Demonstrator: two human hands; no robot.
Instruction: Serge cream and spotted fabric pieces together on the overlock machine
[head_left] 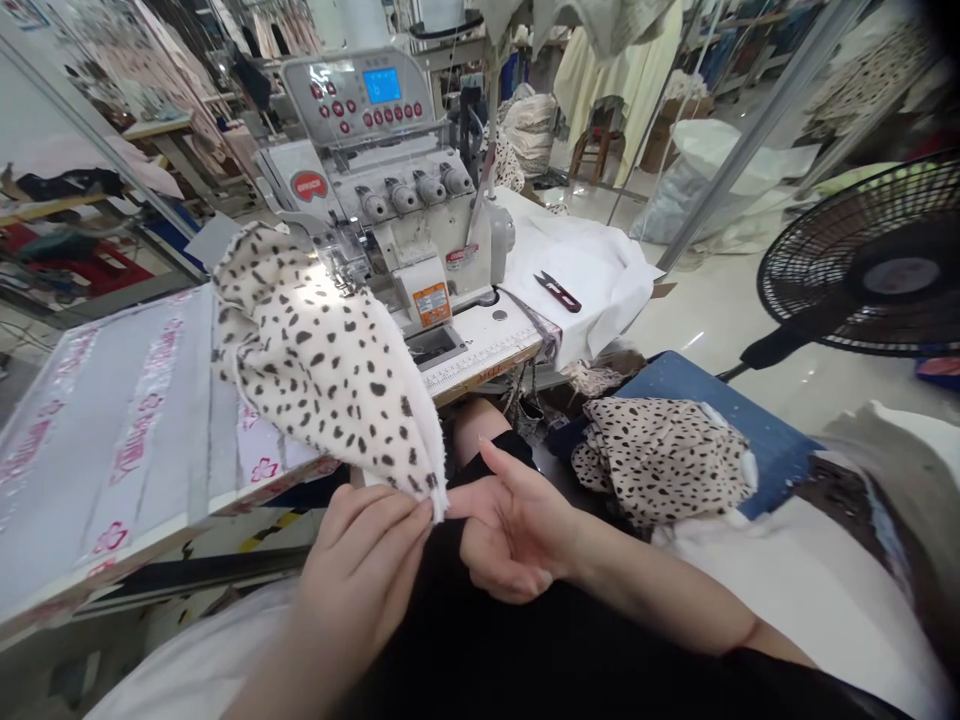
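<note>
A cream fabric piece with black spots (pixel 337 380) runs from under the presser foot of the overlock sewing machine (pixel 405 200) down toward my lap. At its lower corner my left hand (pixel 371 555) is closed, pinching the edge between thumb and fingers. My right hand (pixel 517 525) is just to the right of that corner, palm partly up. Its index finger reaches to the fabric edge, the thumb stands apart and the other fingers are loosely curled. The right fingertip is hidden behind the corner, but no grip by this hand shows.
Dark thread snips (pixel 559 292) lie on white cloth (pixel 600 260) right of the machine. Another spotted fabric bundle (pixel 664 460) rests on a blue stool (pixel 697 390). A black fan (pixel 870 260) stands at the right. The patterned work table (pixel 150 400) extends left.
</note>
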